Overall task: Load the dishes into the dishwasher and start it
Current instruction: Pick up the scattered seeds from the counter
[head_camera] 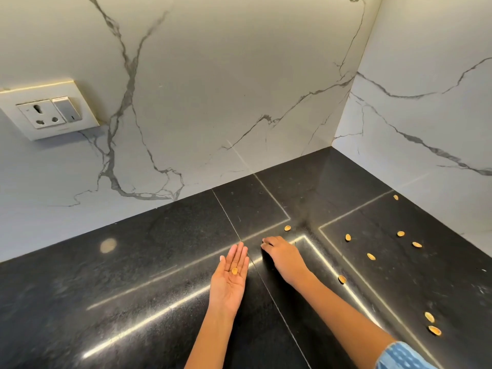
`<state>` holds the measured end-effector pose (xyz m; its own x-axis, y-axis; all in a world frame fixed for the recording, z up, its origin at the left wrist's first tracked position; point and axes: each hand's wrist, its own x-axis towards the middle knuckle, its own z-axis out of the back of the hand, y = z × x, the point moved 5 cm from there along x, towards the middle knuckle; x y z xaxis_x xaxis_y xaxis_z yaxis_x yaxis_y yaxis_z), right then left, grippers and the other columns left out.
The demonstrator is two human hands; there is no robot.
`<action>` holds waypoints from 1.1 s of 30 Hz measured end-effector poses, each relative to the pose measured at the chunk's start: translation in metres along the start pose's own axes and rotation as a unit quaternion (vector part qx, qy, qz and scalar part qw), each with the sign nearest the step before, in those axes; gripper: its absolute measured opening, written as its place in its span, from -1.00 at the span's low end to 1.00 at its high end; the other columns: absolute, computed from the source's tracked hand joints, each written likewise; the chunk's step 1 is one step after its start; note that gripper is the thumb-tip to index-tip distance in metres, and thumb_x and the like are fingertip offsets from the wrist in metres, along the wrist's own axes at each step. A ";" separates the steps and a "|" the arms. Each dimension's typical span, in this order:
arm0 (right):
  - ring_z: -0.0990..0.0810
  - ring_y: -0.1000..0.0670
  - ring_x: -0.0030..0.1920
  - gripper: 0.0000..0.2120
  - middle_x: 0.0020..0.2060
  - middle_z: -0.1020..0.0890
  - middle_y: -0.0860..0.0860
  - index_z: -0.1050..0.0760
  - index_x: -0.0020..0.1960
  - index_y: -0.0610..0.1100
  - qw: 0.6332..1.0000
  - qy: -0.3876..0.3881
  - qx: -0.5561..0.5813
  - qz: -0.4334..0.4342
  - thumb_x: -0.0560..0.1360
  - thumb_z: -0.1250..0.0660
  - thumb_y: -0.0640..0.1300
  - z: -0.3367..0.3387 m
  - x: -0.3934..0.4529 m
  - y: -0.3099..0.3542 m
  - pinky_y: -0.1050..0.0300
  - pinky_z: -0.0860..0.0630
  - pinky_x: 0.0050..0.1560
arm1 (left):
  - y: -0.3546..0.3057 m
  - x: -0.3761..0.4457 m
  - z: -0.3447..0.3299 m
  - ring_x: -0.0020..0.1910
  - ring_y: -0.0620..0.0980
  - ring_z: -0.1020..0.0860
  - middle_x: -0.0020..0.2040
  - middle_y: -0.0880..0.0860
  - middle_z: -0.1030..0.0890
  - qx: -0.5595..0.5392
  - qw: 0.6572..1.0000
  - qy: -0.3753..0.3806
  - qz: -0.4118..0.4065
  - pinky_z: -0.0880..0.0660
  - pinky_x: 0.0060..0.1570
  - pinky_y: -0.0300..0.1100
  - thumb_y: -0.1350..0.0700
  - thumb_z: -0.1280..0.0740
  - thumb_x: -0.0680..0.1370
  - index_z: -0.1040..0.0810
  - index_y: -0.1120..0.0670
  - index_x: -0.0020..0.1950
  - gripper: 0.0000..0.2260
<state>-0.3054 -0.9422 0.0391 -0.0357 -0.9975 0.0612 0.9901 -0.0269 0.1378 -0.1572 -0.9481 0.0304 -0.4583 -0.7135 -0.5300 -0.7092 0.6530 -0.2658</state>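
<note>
No dishes and no dishwasher are in view. My left hand point(231, 282) lies palm up with straight fingers just above the black stone countertop point(127, 278), and one tan nut shell point(234, 270) rests on its palm. My right hand point(282, 253) is palm down on the counter just to the right, its fingers bent with the tips against the stone. Whether it holds anything under them is hidden. A loose shell point(287, 228) lies just beyond the right hand.
Several more shells are scattered on the counter's right side, such as a shell near my forearm point(341, 279) and a pair by the right edge point(431, 324). White marble walls meet in a corner at the back right. A wall socket with a switch point(50, 113) is at the left.
</note>
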 end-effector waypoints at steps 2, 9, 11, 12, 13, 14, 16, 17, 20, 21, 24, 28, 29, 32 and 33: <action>-0.55 -0.03 -0.02 -0.79 -0.02 -0.56 -0.04 -0.55 0.02 -0.17 1.000 -0.005 -0.005 -0.010 0.39 -0.37 -0.30 0.003 -0.014 -0.005 0.15 -0.50 -0.19 | 0.000 0.001 0.000 0.24 0.12 -0.50 0.20 0.22 -0.58 0.019 1.000 0.003 0.004 -0.37 0.26 0.01 0.10 -0.06 0.67 -0.48 0.29 0.25 -0.66; -0.53 -0.04 -0.09 -0.85 -0.13 -0.55 -0.01 -0.58 -0.05 -0.15 0.999 0.015 0.028 -0.039 0.42 -0.29 -0.28 0.000 -0.034 -0.017 0.12 -0.46 -0.15 | 0.012 0.006 -0.005 0.23 0.12 -0.52 0.21 0.23 -0.57 0.033 0.999 0.009 0.019 -0.48 0.19 -0.03 0.09 -0.06 0.67 -0.47 0.28 0.27 -0.65; -0.44 -0.02 -0.32 -0.85 -0.35 -0.42 0.01 -0.41 -0.30 -0.11 0.998 0.007 0.020 -0.056 0.34 -0.34 -0.30 0.010 -0.033 -0.016 0.15 -0.30 -0.36 | 0.016 0.009 -0.008 0.23 0.12 -0.51 0.22 0.23 -0.57 0.040 0.999 0.012 0.026 -0.45 0.19 -0.02 0.09 -0.06 0.67 -0.46 0.29 0.28 -0.65; -0.38 0.01 -0.42 -0.73 -0.42 -0.36 0.03 -0.33 -0.35 -0.08 0.999 0.011 0.018 -0.048 0.26 -0.41 -0.31 0.012 -0.033 -0.012 0.17 -0.23 -0.43 | 0.018 0.010 -0.008 0.23 0.13 -0.51 0.22 0.24 -0.56 0.043 0.999 0.011 0.028 -0.43 0.20 -0.01 0.10 -0.06 0.67 -0.46 0.29 0.28 -0.65; -0.36 0.03 -0.48 -0.65 -0.47 -0.35 0.05 -0.31 -0.38 -0.07 0.999 0.014 0.001 -0.040 0.15 -0.48 -0.31 0.013 -0.034 -0.012 0.21 -0.18 -0.50 | 0.020 0.011 -0.009 0.22 0.13 -0.51 0.22 0.24 -0.56 0.046 0.998 0.010 0.030 -0.42 0.20 0.00 0.10 -0.06 0.67 -0.46 0.29 0.28 -0.65; -0.39 0.05 -0.51 -0.62 -0.49 -0.39 0.06 -0.35 -0.38 -0.06 0.999 0.007 -0.016 -0.033 0.07 -0.53 -0.31 0.013 -0.036 -0.012 0.24 -0.17 -0.54 | 0.022 0.012 -0.009 0.22 0.13 -0.51 0.22 0.24 -0.56 0.048 0.998 0.009 0.032 -0.40 0.22 0.01 0.10 -0.06 0.67 -0.46 0.29 0.28 -0.65; -0.48 0.04 -0.47 -0.68 -0.45 -0.47 0.05 -0.44 -0.34 -0.09 0.999 -0.029 -0.003 -0.034 0.08 -0.55 -0.31 0.013 -0.039 -0.015 0.25 -0.26 -0.56 | 0.025 0.014 -0.008 0.21 0.13 -0.51 0.22 0.24 -0.56 0.048 0.998 0.009 0.037 -0.36 0.27 0.01 0.10 -0.06 0.67 -0.46 0.29 0.26 -0.66; -0.51 0.03 -0.45 -0.71 -0.44 -0.49 0.04 -0.47 -0.32 -0.11 0.997 -0.052 0.026 -0.041 0.12 -0.53 -0.33 0.017 -0.038 -0.016 0.25 -0.31 -0.55 | 0.027 0.016 -0.008 0.20 0.12 -0.52 0.22 0.24 -0.56 0.050 0.998 0.008 0.038 -0.34 0.30 0.01 0.10 -0.05 0.67 -0.47 0.29 0.25 -0.66; -0.54 0.03 -0.39 -0.87 -0.38 -0.57 0.02 -0.55 -0.24 -0.13 0.984 -0.147 0.098 -0.024 0.31 -0.44 -0.32 0.036 -0.037 -0.008 0.21 -0.45 -0.48 | 0.034 0.020 -0.009 0.17 0.11 -0.53 0.20 0.23 -0.57 0.059 0.997 0.005 0.043 -0.34 0.31 0.00 0.09 -0.04 0.68 -0.48 0.28 0.24 -0.66; -0.56 0.03 -0.35 -0.94 -0.35 -0.59 0.02 -0.57 -0.19 -0.14 0.979 -0.170 0.116 0.000 0.40 -0.36 -0.28 0.043 -0.038 0.001 0.18 -0.50 -0.42 | 0.037 0.021 -0.010 0.17 0.10 -0.53 0.19 0.22 -0.57 0.061 0.997 0.007 0.045 -0.37 0.27 0.00 0.09 -0.04 0.68 -0.47 0.28 0.25 -0.65; -0.61 0.04 -0.23 -0.79 -0.22 -0.66 -0.01 -0.60 -0.04 -0.17 0.970 -0.180 0.150 0.067 0.48 -0.20 -0.20 0.056 -0.041 0.026 0.19 -0.56 -0.23 | 0.045 0.025 -0.020 0.16 0.10 -0.56 0.18 0.23 -0.59 0.046 0.997 0.016 0.057 -0.43 0.23 -0.02 0.08 -0.04 0.68 -0.48 0.29 0.23 -0.64; -0.62 0.07 -0.10 -0.77 -0.11 -0.67 -0.01 -0.60 0.02 -0.17 0.961 -0.216 0.156 0.071 0.49 -0.19 -0.21 0.063 -0.043 0.014 0.27 -0.55 -0.06 | 0.053 0.031 -0.031 0.00 0.10 -0.65 0.11 0.26 -0.62 0.014 0.998 0.022 0.064 -0.57 0.04 -0.08 0.10 -0.05 0.68 -0.49 0.32 0.20 -0.65; -0.62 0.06 -0.06 -0.78 -0.08 -0.67 -0.02 -0.60 0.03 -0.18 0.960 -0.231 0.151 0.052 0.48 -0.21 -0.24 0.062 -0.042 0.003 0.27 -0.54 -0.02 | 0.053 0.033 -0.033 0.00 0.12 -0.65 0.11 0.27 -0.61 0.010 0.998 0.024 0.062 -0.59 0.00 -0.07 0.11 -0.05 0.67 -0.48 0.33 0.20 -0.65; -0.63 -0.04 0.02 -0.68 0.01 -0.65 -0.07 -0.59 0.09 -0.21 0.972 -0.201 0.109 -0.049 0.37 -0.34 -0.41 0.043 -0.027 -0.038 0.15 -0.57 -0.01 | 0.050 0.037 -0.037 0.13 0.14 -0.56 0.17 0.27 -0.57 0.009 0.998 0.025 0.059 -0.50 0.16 -0.02 0.11 -0.04 0.68 -0.47 0.32 0.20 -0.66; -0.61 -0.07 0.09 -0.63 0.07 -0.63 -0.09 -0.57 0.14 -0.21 0.976 -0.176 0.095 -0.084 0.37 -0.35 -0.42 0.034 -0.020 -0.050 0.11 -0.56 0.00 | 0.049 0.039 -0.037 0.15 0.14 -0.54 0.18 0.26 -0.56 0.011 0.998 0.024 0.058 -0.42 0.23 0.01 0.12 -0.04 0.68 -0.47 0.32 0.20 -0.67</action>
<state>-0.3587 -0.9183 0.0648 -0.2723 -0.8950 0.3534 0.9245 -0.1415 0.3540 -0.2294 -0.9531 0.0264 -0.5622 -0.6441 -0.5188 -0.6379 0.7369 -0.2235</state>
